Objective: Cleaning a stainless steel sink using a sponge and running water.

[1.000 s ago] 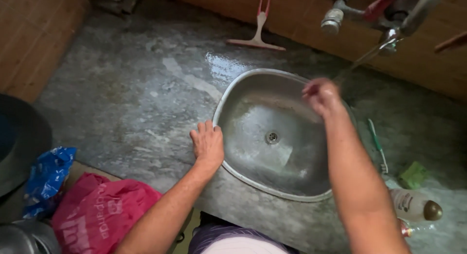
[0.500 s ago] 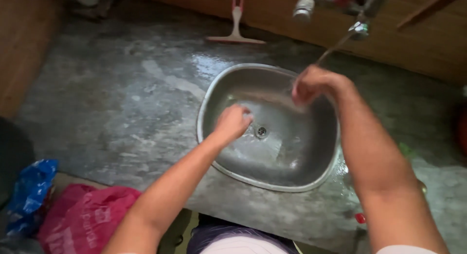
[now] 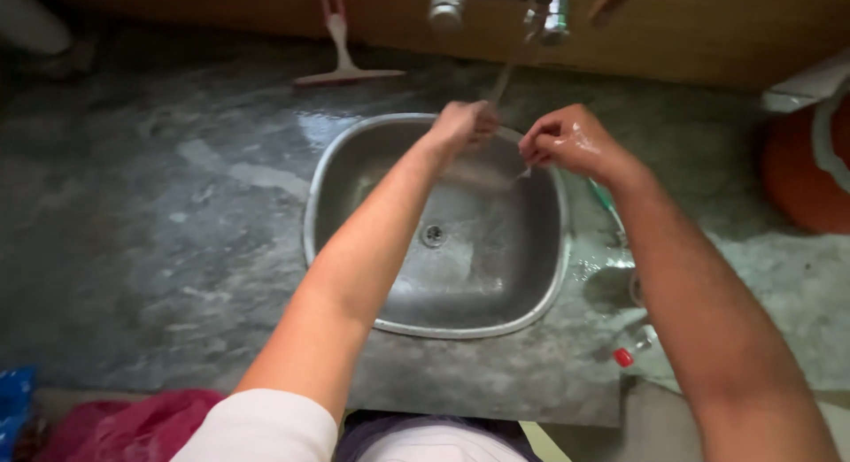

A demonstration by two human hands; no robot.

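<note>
Both hands are under the thin stream from the tap (image 3: 544,15), above the far rim of the sink (image 3: 336,161). The left hand (image 3: 460,126) is loosely curled and holds nothing visible; the right hand (image 3: 567,143) is curled nearly shut, pinching something small that I cannot identify. Splashing could wet the table (image 3: 159,205) further, and the pinched item might slip towards the drain (image 3: 433,235).

Home washing area, steel sink (image 3: 336,170), tap (image 3: 542,11) (stone counter (image 3: 159,223))
</note>
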